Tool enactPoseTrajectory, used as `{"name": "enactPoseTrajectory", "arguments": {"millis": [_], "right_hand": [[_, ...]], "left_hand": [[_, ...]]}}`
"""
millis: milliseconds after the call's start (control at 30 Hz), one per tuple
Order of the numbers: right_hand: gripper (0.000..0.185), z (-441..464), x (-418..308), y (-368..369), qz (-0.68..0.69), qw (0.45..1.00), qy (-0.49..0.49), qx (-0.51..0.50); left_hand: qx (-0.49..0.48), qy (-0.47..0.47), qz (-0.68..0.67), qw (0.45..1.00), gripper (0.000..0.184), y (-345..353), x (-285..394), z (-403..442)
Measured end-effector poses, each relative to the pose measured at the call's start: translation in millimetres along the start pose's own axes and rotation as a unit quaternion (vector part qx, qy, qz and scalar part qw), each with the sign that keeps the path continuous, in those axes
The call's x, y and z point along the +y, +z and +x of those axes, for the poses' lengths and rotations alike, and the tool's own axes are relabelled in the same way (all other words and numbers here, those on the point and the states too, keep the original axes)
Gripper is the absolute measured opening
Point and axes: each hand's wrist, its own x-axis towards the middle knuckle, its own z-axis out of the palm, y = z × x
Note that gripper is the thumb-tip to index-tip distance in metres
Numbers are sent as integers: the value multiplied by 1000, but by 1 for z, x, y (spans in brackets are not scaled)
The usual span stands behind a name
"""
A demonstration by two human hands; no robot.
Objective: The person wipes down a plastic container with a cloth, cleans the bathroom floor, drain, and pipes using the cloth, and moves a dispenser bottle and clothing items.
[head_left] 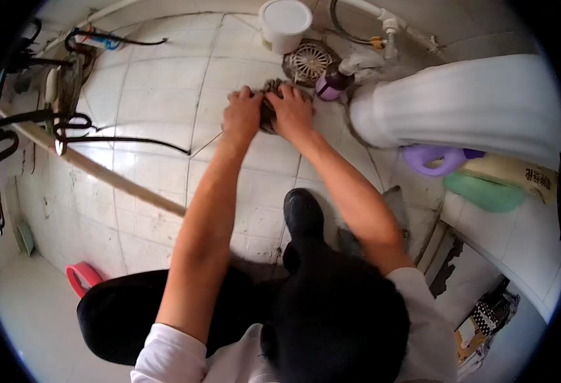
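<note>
A bunched grey-brown rag [268, 118] is low over the white floor tiles, between my two hands. My left hand [241, 115] is closed on the rag's left side, its fingers curled. On the other side, my right hand [291, 113] grips the same rag with its fingers bent over the top. Part of the rag is hidden under the fingers. Just right of my right hand, a dark bottle with a purple label [331, 83] stands close to a round floor drain cover [309, 62].
A lidded white bucket [285, 25] stands by the far wall. On the right are a white pedestal [453, 102] and a purple jug [433, 159]. Black hooks [127, 140] and a wooden pole [108, 175] jut in from the left. A pipe valve [390, 29] sits at the back.
</note>
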Motion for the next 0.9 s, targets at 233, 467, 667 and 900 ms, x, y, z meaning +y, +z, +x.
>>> {"name": "enactPoseTrajectory", "arguments": {"millis": [233, 467, 667, 900], "right_hand": [[71, -188, -80, 39, 20, 977, -134, -165], [44, -149, -39, -33, 255, 966, -32, -17], [47, -131, 75, -51, 29, 980, 137, 143], [40, -184, 47, -4, 65, 972, 195, 114]], "left_hand": [[-340, -131, 29, 931, 30, 44, -12, -168], [-306, -16, 33, 951, 34, -33, 14, -101], [51, 155, -113, 980, 53, 10, 103, -45], [-6, 166, -53, 985, 47, 69, 121, -68]]}}
